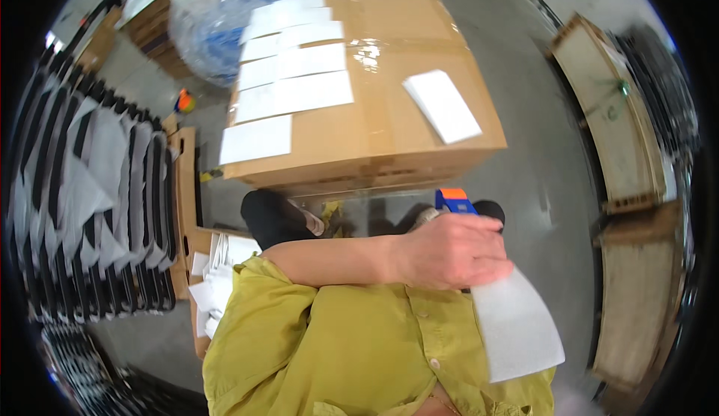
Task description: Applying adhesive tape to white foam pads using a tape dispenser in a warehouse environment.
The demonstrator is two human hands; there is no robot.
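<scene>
My left forearm crosses in front of my body, and my left hand (457, 251) is closed at its right end, its back turned up. A soft-looking white sheet (517, 326) hangs from the fingers over my yellow-green shirt. Just beyond the knuckles a blue and orange tool (455, 201) sticks out; what grips it is hidden. My right hand does not show. Ahead stands a large taped cardboard box (389, 116). Overlapping white sheets (299, 64) lie in rows on its left half, with one more (257, 140) at the near left corner. A fanned white stack (442, 105) rests at the right.
Black parts with white wrapping (97, 184) stand in a dense row at left. A carton (217, 266) of loose white pieces sits beside me. Wooden crates (614, 116) line the right side across grey floor. A plastic-wrapped blue bundle (217, 34) lies behind the box.
</scene>
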